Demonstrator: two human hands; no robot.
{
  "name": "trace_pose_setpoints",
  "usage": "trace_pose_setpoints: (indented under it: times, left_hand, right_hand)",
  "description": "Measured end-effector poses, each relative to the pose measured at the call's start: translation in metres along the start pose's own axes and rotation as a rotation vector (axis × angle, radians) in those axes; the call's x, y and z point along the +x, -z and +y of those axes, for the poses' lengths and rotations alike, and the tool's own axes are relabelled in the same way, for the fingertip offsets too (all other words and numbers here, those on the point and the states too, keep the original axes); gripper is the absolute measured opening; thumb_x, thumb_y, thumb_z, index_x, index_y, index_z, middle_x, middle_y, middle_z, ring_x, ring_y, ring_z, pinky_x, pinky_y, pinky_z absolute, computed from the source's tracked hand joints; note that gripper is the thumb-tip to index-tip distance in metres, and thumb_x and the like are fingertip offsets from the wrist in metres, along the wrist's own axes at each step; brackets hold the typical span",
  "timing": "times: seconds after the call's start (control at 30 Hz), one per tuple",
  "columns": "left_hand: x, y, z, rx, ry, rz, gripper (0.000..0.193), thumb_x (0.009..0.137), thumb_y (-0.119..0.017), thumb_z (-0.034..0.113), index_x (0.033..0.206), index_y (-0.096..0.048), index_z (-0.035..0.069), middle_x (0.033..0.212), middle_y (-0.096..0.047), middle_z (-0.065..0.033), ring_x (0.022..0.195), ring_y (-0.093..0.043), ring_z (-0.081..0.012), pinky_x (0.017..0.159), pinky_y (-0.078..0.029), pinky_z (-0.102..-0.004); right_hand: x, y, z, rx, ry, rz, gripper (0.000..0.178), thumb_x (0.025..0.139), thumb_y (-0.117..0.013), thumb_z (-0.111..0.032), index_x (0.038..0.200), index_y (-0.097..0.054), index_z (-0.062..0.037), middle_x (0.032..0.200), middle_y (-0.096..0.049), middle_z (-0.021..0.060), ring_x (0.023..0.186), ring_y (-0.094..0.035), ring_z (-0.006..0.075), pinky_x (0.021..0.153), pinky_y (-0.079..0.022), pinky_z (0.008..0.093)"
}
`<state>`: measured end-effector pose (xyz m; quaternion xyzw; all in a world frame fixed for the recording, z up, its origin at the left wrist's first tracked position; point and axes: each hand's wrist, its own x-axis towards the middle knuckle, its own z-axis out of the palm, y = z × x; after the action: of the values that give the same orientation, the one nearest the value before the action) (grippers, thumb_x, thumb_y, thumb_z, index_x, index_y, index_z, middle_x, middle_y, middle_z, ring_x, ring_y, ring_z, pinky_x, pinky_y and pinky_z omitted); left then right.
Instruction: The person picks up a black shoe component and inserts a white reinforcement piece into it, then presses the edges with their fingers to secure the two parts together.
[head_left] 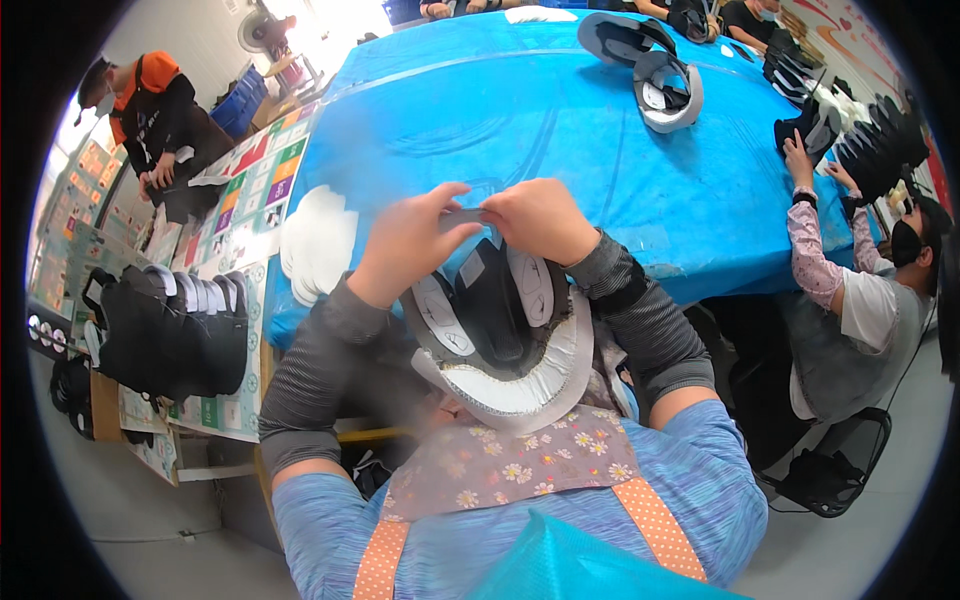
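In front of my chest is what looks like a black shoe upper (490,310), its inside turned up. A pale, wide rim curves along its near end, and white printed patches line both inner sides. My left hand (415,240) has thumb and fingers closed on a grey strip at its far edge. Beside it, my right hand (543,222) is curled and pinches the same strip. Both hands are just over the near edge of the blue-covered table (440,130). My fingers partly hide that far edge.
White flat cut pieces (318,240) lie in a pile left of my hands. A stack of black uppers (175,335) stands on the left side table. Two loose uppers (668,90) are farther back. One co-worker (850,290) sits at right; another (160,120) stands at left.
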<state>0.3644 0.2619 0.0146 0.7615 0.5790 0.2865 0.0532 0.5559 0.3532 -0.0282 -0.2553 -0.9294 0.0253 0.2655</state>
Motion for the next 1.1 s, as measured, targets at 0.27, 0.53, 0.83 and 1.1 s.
trace_pose_setpoints:
  times: [0.27, 0.53, 0.83, 1.1]
  left_hand:
    - [-0.002, 0.021, -0.020, -1.070, 0.312, 0.020, 0.095, 0.095, -0.019, 0.082, 0.155, -0.033, 0.010, 0.151, -0.048, -0.0182, 0.139, -0.045, -0.0296, 0.116, -0.029, -0.0445]
    - [-0.003, 0.010, -0.038, -1.639, 0.388, 0.057, 0.097, 0.093, -0.028, 0.082, 0.153, -0.035, 0.006, 0.155, -0.038, -0.0211, 0.142, -0.037, -0.0352, 0.116, -0.031, -0.0471]
    - [-0.005, 0.027, -0.005, -1.877, 0.305, 0.187, 0.093, 0.095, -0.032, 0.078, 0.152, -0.033, 0.006, 0.153, -0.039, -0.0199, 0.142, -0.037, -0.0355, 0.119, -0.026, -0.0541]
    - [0.010, 0.029, 0.074, -1.775, 0.130, 0.576, 0.092, 0.093, -0.034, 0.081, 0.150, -0.038, 0.010, 0.148, -0.043, -0.0150, 0.139, -0.036, -0.0301, 0.119, -0.019, -0.0527]
  right_hand:
    - [-0.002, 0.009, -0.005, 0.087, -0.076, 0.004, 0.017, 0.089, -0.068, -0.024, 0.094, -0.074, -0.0102, 0.079, -0.070, 0.0136, 0.075, -0.068, 0.0356, 0.065, -0.053, 0.0455]
    - [0.010, -0.013, -0.003, 0.130, -0.058, -0.061, 0.021, 0.091, -0.068, -0.028, 0.100, -0.074, -0.0105, 0.084, -0.071, 0.0135, 0.078, -0.068, 0.0349, 0.068, -0.054, 0.0440]
    - [0.006, 0.022, -0.016, 0.374, 0.229, 0.432, 0.032, 0.088, -0.070, -0.017, 0.119, -0.067, -0.0100, 0.082, -0.069, 0.0142, 0.081, -0.068, 0.0362, 0.070, -0.053, 0.0458]
    - [-0.019, 0.062, -0.105, 0.610, 0.237, 0.058, 0.084, 0.079, -0.063, -0.009, 0.157, -0.030, -0.0107, 0.061, -0.059, 0.0164, 0.050, -0.059, 0.0368, 0.047, -0.046, 0.0466]
